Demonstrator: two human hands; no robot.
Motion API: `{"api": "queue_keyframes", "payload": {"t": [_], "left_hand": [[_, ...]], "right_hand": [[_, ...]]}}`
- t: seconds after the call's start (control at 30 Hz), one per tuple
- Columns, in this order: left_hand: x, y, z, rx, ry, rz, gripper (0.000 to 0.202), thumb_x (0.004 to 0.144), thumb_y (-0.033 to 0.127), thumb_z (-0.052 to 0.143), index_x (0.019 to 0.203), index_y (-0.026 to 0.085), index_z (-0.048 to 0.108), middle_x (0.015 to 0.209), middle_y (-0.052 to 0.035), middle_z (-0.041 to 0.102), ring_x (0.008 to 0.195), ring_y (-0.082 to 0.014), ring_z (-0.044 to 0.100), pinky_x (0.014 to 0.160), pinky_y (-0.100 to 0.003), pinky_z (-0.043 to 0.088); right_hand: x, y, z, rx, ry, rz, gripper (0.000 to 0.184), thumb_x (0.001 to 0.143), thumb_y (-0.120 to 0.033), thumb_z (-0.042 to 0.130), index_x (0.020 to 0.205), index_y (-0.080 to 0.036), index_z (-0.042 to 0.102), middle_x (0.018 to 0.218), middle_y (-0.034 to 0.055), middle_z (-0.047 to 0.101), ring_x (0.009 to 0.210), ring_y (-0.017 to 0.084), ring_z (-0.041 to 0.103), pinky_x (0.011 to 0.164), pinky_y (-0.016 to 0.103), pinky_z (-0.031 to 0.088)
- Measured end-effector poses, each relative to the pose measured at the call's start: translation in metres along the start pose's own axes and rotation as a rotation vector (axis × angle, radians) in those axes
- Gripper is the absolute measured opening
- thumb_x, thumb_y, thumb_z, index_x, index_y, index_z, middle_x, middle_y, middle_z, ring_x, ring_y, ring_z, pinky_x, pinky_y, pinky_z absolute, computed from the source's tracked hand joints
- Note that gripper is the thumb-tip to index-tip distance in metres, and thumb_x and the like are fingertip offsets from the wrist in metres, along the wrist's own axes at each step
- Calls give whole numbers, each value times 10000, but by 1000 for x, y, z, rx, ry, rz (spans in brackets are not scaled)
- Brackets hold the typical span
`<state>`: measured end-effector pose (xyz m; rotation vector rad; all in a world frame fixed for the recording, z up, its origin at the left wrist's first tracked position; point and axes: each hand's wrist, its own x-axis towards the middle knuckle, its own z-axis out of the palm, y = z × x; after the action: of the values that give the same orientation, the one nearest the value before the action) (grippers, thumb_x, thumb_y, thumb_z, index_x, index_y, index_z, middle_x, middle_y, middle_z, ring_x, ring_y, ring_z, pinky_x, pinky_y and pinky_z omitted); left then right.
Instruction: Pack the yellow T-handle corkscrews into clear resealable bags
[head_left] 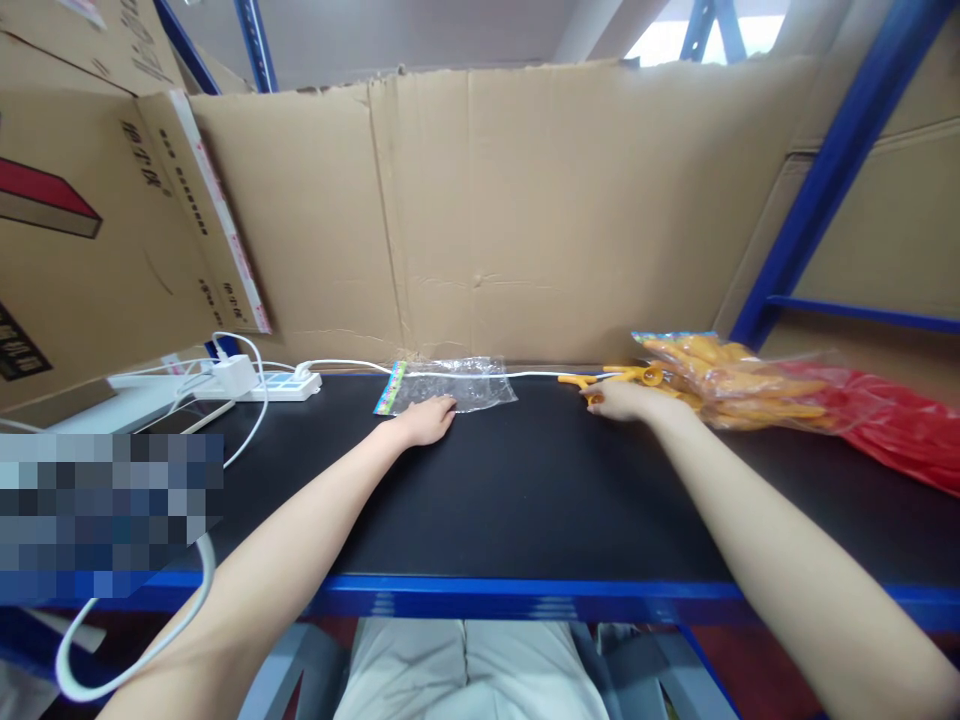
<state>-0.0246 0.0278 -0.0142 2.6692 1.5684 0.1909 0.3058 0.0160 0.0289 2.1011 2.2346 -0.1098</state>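
My left hand (427,420) lies flat on the black table top, its fingertips on the near edge of a clear plastic bag (457,385) with a colourful strip at its left end. My right hand (621,400) reaches to the far right of the table and closes on a pair of yellow-handled scissors (600,378) that lie against the back. Just right of that hand lies a bundle of yellow toy pieces in clear plastic (735,390).
A white power strip (281,384) with a plugged adapter and white cables sits at the back left. Cardboard sheets wall the back. A red plastic bag (900,425) lies at the far right. The blue table edge (525,598) runs along the front.
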Motion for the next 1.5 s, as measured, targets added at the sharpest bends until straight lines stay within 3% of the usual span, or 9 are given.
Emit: {"api": "queue_keyframes", "payload": {"t": [0.3, 0.7, 0.87, 0.97, 1.1, 1.23, 1.33, 1.5], "left_hand": [[1, -1, 2, -5, -7, -7, 419, 891, 317, 270, 1263, 190, 415, 1387, -88, 383, 1279, -218, 342, 1017, -392, 319], [1, 0, 1, -1, -23, -20, 434, 888, 322, 265, 1282, 193, 396, 1401, -84, 363, 1284, -221, 333, 1024, -399, 308], [1, -1, 2, -3, -16, -14, 436, 884, 318, 270, 1282, 193, 396, 1394, -85, 373, 1283, -218, 335, 1018, -394, 317], [2, -2, 2, -8, -8, -2, 431, 881, 314, 279, 1274, 190, 406, 1388, -92, 382, 1281, -217, 339, 1011, -392, 325], [2, -2, 2, -16, -1, -4, 422, 879, 311, 291, 1268, 199, 412, 1378, -87, 397, 1275, -211, 349, 1006, -384, 330], [1, -1, 1, -13, 2, -6, 417, 882, 321, 295, 1258, 198, 428, 1370, -85, 409, 1266, -209, 365, 1005, -367, 333], [0, 1, -2, -2, 4, -1, 399, 880, 328, 308, 1224, 203, 465, 1339, -76, 452, 1230, -210, 413, 993, -357, 345], [-4, 6, -12, 59, 34, -34, 375, 883, 363, 286, 1008, 198, 599, 1098, -83, 627, 1026, -238, 574, 898, -382, 416]], "right_hand": [[-6, -5, -3, 13, 2, -13, 466, 793, -210, 468, 1255, -166, 519, 1240, 73, 548, 1067, 220, 560, 924, 310, 415], [0, -6, 2, 114, -4, -142, 413, 801, -226, 461, 1201, -183, 558, 1233, 44, 557, 1078, 191, 547, 929, 270, 393], [-4, -10, -1, 123, 7, -153, 244, 790, -224, 460, 967, -187, 625, 1013, 51, 650, 891, 186, 601, 765, 262, 438], [-9, -15, -3, 87, 38, -102, 150, 785, -219, 452, 843, -177, 584, 883, 59, 648, 775, 178, 593, 635, 247, 412], [-7, -13, -2, 89, 69, 2, 181, 758, -218, 502, 931, -163, 516, 874, 78, 631, 742, 184, 585, 590, 243, 394], [0, -5, 0, 45, 98, 40, 319, 767, -293, 528, 1037, -124, 510, 980, 131, 620, 849, 226, 597, 681, 287, 436], [2, -3, 0, 9, 40, 33, 255, 766, -298, 526, 945, -125, 583, 984, 131, 631, 866, 240, 605, 696, 299, 447], [1, -4, 0, 126, 26, 2, 186, 747, -253, 538, 876, -145, 618, 757, 70, 665, 688, 182, 618, 609, 258, 448]]}}
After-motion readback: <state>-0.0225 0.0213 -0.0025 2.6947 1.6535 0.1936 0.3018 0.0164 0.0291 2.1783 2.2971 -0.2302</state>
